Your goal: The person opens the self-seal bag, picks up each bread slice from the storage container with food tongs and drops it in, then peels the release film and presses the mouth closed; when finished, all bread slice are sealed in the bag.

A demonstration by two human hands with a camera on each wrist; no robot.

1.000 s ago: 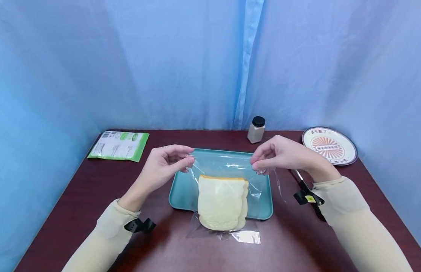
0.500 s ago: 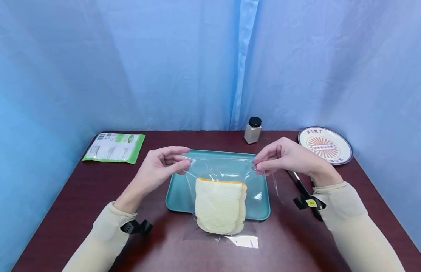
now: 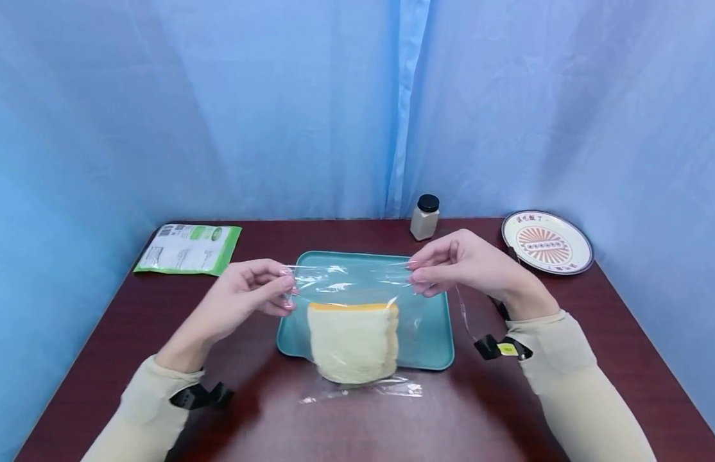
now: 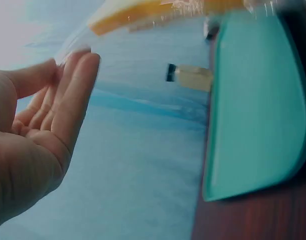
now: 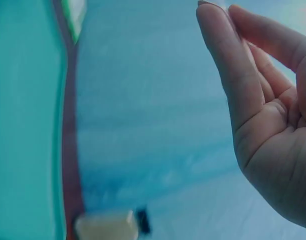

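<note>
A clear plastic bag (image 3: 334, 289) with bread slices (image 3: 353, 343) inside hangs between the two hands, in front of the teal tray (image 3: 435, 346). At its upper left corner the left hand (image 3: 236, 298) pinches the film between thumb and fingers. The right hand (image 3: 464, 273) pinches the upper right corner the same way. An orange-yellow edge runs along the top of the bread (image 4: 138, 15), which also shows blurred at the top of the left wrist view. In the right wrist view, the right hand's (image 5: 268, 100) thumb and forefinger meet at the tips.
A white and green packet (image 3: 187, 249) lies at the back left of the dark red table (image 3: 357, 430). A black-lidded jar (image 3: 425, 218) stands behind the tray, and a patterned plate (image 3: 547, 242) lies at the back right. Blue curtains (image 3: 276, 115) enclose the table.
Both hands have moved left with the bag, the left hand farther, so its top edge is stretched wider. The bread has shifted left with it and now looks raised off the table.
</note>
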